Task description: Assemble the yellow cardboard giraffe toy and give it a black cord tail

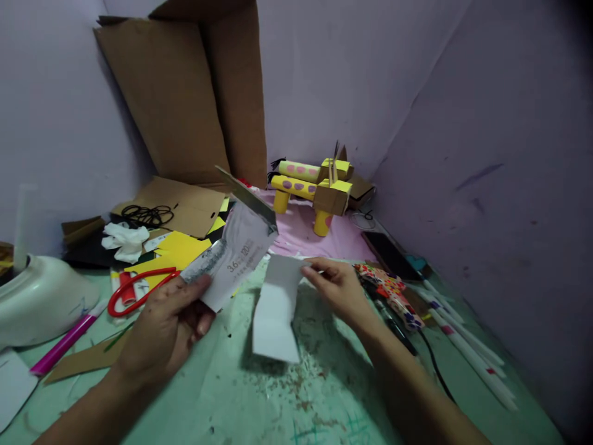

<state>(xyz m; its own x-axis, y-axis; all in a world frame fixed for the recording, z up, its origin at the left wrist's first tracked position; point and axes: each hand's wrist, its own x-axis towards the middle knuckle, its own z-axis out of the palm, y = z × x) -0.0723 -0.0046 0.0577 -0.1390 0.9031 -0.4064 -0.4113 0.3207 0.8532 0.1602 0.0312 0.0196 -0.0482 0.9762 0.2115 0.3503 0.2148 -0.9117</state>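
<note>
My left hand [173,315] pinches the lower edge of a printed piece of thin cardboard [243,253], which has grey lettering and a bent flap at its far end. Between thumb and fingers, my right hand [336,287] grips the upper right edge of a creased white card strip [275,309]. That strip slants toward me over the green tabletop [231,383]. Beyond both hands stand two yellow paper-tube animal figures [301,186] with spotted bodies and box-like heads. Red-handled scissors [139,296] lie just left of my left hand.
A large cardboard box [185,93] leans at the back left. Yellow paper [178,250], a crumpled white tissue [125,241] and a purple marker [65,346] lie left. On the right are a patterned glue gun [391,290] with a cord, a phone [391,253] and white pens [472,352].
</note>
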